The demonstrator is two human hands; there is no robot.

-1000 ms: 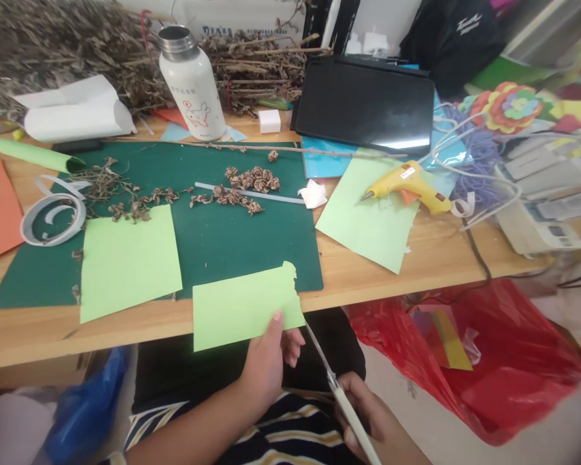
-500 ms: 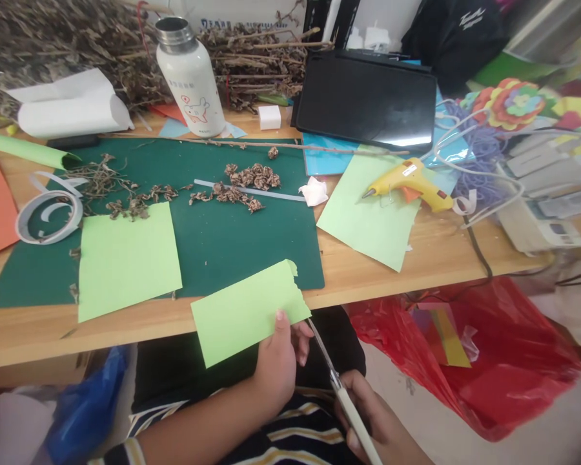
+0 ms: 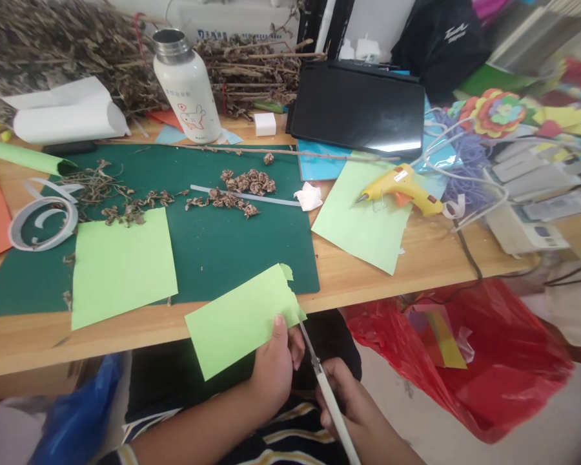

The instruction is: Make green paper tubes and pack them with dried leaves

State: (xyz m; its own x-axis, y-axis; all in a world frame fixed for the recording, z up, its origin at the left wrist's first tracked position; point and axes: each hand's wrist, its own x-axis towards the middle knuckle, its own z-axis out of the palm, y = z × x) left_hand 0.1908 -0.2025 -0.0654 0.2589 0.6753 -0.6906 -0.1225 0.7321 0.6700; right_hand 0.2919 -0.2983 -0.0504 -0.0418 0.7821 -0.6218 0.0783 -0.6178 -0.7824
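Note:
A rectangular sheet of light green paper [image 3: 237, 320] is pinched in my left hand [image 3: 275, 358], thumb on top, just off the table's front edge. Its right edge is jagged, and a small curled scrap [image 3: 287, 272] hangs at the upper corner. My right hand [image 3: 351, 397] is closed round the pale handles of a pair of scissors [image 3: 314, 358]. The blade tips meet the paper's lower right corner, close to my left fingers. Part of the right fingers is hidden behind the handles.
A green cutting mat [image 3: 237, 252] holds another green sheet [image 3: 123, 265], dried flower heads [image 3: 249, 183] and a tape roll [image 3: 43, 223]. A yellow glue gun [image 3: 401, 187] lies on paper at right. A white bottle [image 3: 188, 93] stands behind. A red plastic bag [image 3: 508, 381] hangs below the table's edge.
The scissors and my right hand have shifted left along the paper's jagged edge. The scrap at the upper corner hangs further loose. The whole view has drifted slightly.

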